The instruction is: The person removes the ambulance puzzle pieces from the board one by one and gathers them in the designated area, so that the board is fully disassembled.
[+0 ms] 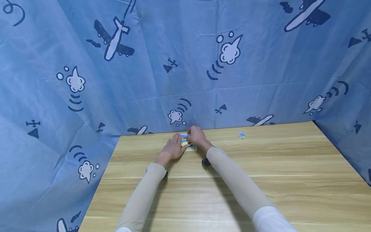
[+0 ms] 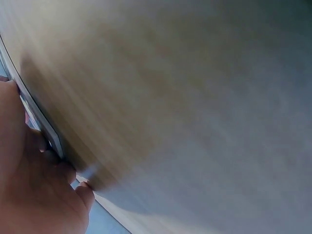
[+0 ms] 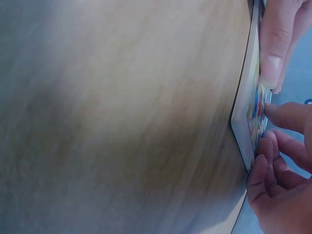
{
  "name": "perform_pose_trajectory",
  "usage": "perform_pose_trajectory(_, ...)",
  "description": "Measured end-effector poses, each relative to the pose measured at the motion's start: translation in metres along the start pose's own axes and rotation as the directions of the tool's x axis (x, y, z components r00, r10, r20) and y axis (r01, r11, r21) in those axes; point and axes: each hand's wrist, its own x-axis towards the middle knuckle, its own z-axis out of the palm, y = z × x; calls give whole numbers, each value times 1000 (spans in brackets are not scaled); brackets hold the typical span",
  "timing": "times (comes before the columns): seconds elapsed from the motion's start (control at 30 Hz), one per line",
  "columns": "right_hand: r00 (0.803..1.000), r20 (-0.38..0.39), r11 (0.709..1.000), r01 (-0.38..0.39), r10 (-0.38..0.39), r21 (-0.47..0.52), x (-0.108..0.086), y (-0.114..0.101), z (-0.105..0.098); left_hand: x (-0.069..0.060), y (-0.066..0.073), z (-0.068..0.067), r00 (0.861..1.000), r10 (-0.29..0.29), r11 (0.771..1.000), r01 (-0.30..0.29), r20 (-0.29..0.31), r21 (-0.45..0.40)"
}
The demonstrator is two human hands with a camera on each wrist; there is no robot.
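Observation:
A small jigsaw puzzle board [image 1: 191, 149] with a pale rim and colourful pieces lies near the table's back edge. My left hand [image 1: 173, 147] lies over its left side, fingers stretched forward and thumb pressing on the picture. From the right, my right hand [image 1: 197, 136] reaches over the board's upper part with curled fingers. It appears to pinch a puzzle piece at the board's surface, mostly hidden by the fingers. In the right wrist view, the right thumb and fingertips touch the picture close to the left thumb. Farther right lies a loose puzzle piece [image 1: 241, 135], blue and orange.
The wooden table [image 1: 191, 199] meets a blue curtain [image 1: 191, 80] printed with planes and clouds just behind the board. Another stretch of curtain hangs beside the table on the left and on the right. Dark wrist devices sit under both forearms.

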Motion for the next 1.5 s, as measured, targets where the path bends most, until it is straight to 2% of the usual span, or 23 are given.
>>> perform_pose_trajectory(0.2,1000,25,999,-6,5,37,0,0,-1,1,-1,1,1000,-3,1000,3,1,-6)
perform_pose_trajectory(0.4,1000,18,999,10,-10,34,-3,-1,-3,2,-1,0,1000,-5,1000,5,1,-5)
perform_pose_trajectory(0.6,1000,12,1000,4,-4,25,-5,0,-2,4,2,-3,998,-26,995,19,-64,-100)
perform_pose_trajectory(0.73,1000,7,999,11,-11,46,-6,0,-3,5,3,-1,995,-49,993,40,-82,-112)
perform_pose_trajectory(1.0,1000,-5,994,25,-24,111,-10,-1,-6,6,4,3,996,-78,995,75,-45,-59)
perform_pose_trajectory(1.27,1000,-14,989,28,-26,148,-12,3,-11,5,6,0,996,-86,994,84,-22,-72)
perform_pose_trajectory(1.5,997,-32,984,74,-69,163,-14,5,-19,6,6,-2,996,-93,994,94,6,-64)
